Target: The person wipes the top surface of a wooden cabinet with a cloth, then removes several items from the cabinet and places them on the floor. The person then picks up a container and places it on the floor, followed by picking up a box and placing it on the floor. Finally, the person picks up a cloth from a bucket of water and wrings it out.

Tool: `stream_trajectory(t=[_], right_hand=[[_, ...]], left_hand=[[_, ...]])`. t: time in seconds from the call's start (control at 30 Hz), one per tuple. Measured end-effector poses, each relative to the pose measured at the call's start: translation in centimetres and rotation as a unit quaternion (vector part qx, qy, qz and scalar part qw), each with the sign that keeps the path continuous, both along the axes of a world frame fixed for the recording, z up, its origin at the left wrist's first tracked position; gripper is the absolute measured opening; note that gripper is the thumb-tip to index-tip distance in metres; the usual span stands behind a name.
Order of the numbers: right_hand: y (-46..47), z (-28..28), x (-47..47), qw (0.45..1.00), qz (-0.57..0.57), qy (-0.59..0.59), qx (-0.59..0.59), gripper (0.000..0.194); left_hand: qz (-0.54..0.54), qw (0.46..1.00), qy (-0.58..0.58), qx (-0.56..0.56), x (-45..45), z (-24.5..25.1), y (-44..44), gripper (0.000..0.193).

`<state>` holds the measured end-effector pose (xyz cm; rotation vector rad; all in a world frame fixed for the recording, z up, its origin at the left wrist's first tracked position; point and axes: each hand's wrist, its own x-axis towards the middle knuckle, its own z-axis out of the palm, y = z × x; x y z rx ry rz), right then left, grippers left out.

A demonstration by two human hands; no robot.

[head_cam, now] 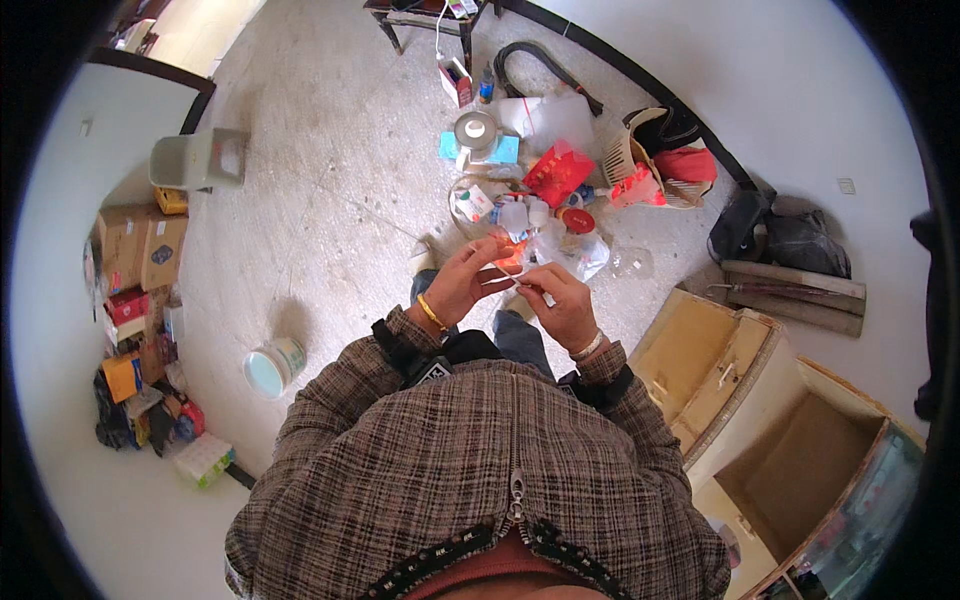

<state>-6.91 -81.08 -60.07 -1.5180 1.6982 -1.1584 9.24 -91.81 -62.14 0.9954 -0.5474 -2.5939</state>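
My left hand [459,283] is raised before my body, its fingers spread, with a yellow bangle at the wrist. Close beside it, my right hand [556,306] pinches a thin whitish strip [510,276] between thumb and fingers. The strip reaches toward the left fingers; whether they touch it is unclear. Beyond the hands, on the floor, lie a red packet [559,174], a jar with a red lid [577,220], a small white box [474,203], white bottles [514,217] and clear plastic bags [589,255].
A lidded pot [475,132] rests on a blue item. A basket [619,161] holds red and black things. Open wooden drawers [686,352] stand at right. A bucket [274,367] is at left, near cardboard boxes [124,241] and a stool [199,159]. Coiled black hose [525,49] lies by the wall.
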Motion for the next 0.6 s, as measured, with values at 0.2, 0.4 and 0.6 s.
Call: stream_trajectory(t=[0.2,0.4,0.6], right_hand=[[-7.6,-0.1,5.0,0.999,-0.039,-0.010,-0.025,0.013],[-13.9,0.8,8.8,0.998,-0.032,-0.015,-0.044,0.018],[-16.3,1.6,9.6,0.996,-0.023,0.033,-0.085,0.015]], left_hand=[[-0.053,0.998,-0.008,-0.016,4.2,-1.3,-8.2,0.036],[-0.090,0.995,0.003,-0.045,8.4,0.0,-15.6,0.039],[-0.085,0.994,-0.018,-0.073,9.6,0.8,-17.8,0.038]])
